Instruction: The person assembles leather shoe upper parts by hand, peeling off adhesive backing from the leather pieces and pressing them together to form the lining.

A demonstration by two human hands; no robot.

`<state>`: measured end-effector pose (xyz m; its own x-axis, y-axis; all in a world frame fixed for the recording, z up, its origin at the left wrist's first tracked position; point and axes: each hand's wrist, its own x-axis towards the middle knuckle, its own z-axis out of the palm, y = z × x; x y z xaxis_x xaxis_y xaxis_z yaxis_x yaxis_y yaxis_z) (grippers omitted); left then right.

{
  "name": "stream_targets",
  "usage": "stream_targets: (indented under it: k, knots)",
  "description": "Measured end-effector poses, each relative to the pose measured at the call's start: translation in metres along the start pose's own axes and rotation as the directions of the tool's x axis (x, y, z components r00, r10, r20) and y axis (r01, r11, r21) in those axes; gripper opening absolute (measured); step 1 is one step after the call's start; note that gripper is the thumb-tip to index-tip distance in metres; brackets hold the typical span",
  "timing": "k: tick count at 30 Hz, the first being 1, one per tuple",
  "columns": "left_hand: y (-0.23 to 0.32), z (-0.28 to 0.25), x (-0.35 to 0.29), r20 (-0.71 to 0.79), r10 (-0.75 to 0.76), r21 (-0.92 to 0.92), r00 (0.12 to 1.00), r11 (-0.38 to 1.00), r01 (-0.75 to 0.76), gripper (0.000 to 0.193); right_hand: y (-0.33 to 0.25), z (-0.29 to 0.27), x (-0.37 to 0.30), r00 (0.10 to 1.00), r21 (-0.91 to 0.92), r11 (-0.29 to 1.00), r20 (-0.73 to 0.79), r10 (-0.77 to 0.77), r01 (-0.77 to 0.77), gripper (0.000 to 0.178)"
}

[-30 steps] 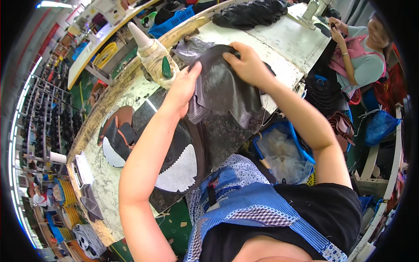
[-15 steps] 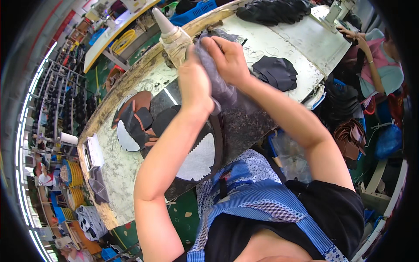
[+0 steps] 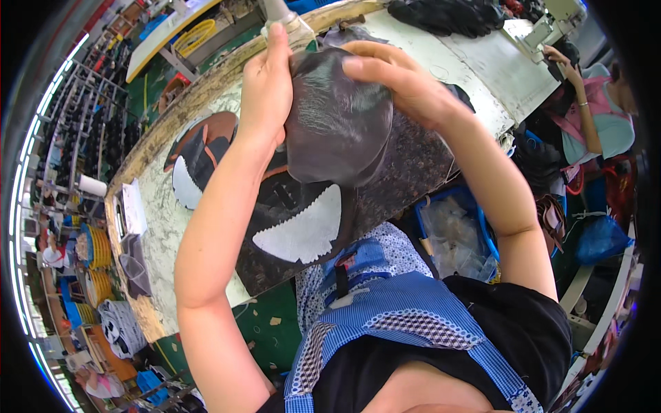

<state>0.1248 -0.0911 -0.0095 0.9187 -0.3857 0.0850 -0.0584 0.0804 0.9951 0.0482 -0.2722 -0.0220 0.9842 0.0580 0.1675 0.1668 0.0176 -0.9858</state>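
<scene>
A dark, glossy leather-like piece (image 3: 337,131) with a rounded lower edge is spread out between my hands above the bench. My left hand (image 3: 268,93) grips its left edge, with one digit pointing up. My right hand (image 3: 406,82) holds its upper right side, the thumb lying on top and the other fingers partly hidden. Below it, a black piece with a white, jagged-edged backing (image 3: 303,230) lies on a dark speckled slab (image 3: 420,162). Left of my left forearm are black and brown cut pieces (image 3: 213,138) with another white backing.
A pale cone-topped object (image 3: 279,12) stands beyond my hands. Dark pieces (image 3: 447,17) are heaped at the far side. A blue bin with clear plastic (image 3: 454,227) sits by my right side. At the right, a person in pink (image 3: 592,110) works near a sewing machine (image 3: 547,34).
The dark piece was bunched and blurred between my close-set hands; now it is spread broad and my hands are farther apart. The view has shifted slightly.
</scene>
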Motion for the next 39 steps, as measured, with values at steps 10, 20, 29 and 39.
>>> stream_targets:
  k: [10, 20, 29, 39]
  knots:
    - [0.005, -0.077, -0.094, 0.233, 0.478, 0.480, 0.847, 0.701, -0.528, 0.044, 0.082, -0.065, -0.104, 0.860, 0.063, 0.992, -0.495, 0.123, -0.105, 0.037]
    - [-0.071, -0.044, -0.181, 0.665, 0.246, 0.653, 0.706, 0.268, -0.708, 0.047, 0.074, -0.055, -0.127, 0.953, -0.807, 0.588, -0.136, -0.271, 0.052, 0.021]
    - [-0.036, -0.025, -0.168, 0.472, 0.443, 0.529, 0.762, 0.549, -0.647, 0.033, 0.045, -0.059, -0.068, 0.981, -0.173, 0.968, -0.098, 0.168, -0.183, 0.024]
    - [-0.021, 0.021, -0.109, 0.009, 0.257, -0.389, 0.966, 0.891, -0.234, 0.020, -0.018, 0.060, -0.065, 0.977, 0.137, 0.970, -0.100, -0.189, 0.202, 0.028]
